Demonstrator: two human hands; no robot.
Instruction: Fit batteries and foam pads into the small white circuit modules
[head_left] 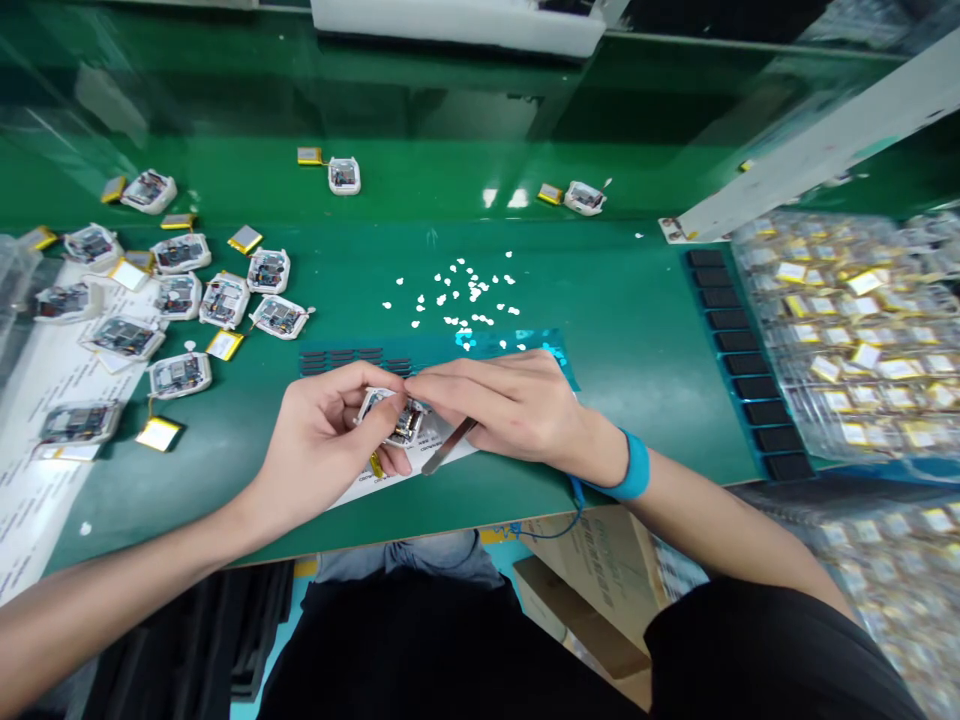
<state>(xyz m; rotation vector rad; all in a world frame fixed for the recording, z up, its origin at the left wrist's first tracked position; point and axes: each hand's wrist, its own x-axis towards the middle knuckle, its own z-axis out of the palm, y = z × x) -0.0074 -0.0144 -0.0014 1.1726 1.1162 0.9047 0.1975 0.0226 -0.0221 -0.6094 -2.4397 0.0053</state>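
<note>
My left hand (330, 425) is closed around a white-rimmed device housing (406, 424) with a circuit board inside. A yellow-edged battery (376, 465) shows below it, by my left fingers. My right hand (510, 405) wears a blue wrist strap (635, 464) and is closed, its fingertips touching the housing's upper right edge. From under the right palm sticks out a pair of metal tweezers (448, 446), its grip end hidden by the hand. Beneath both hands lies a printed white sheet (352, 493). Small white tabs (474, 290) are scattered beyond the hands.
Several open housings (225, 299) with wired batteries (159, 433) lie at left. Dark strips (356, 354) sit on blue film behind my hands. At right stand a row of black foam blocks (737, 364) and clear trays (817, 330) of parts. A white post (810, 140) rises at back right.
</note>
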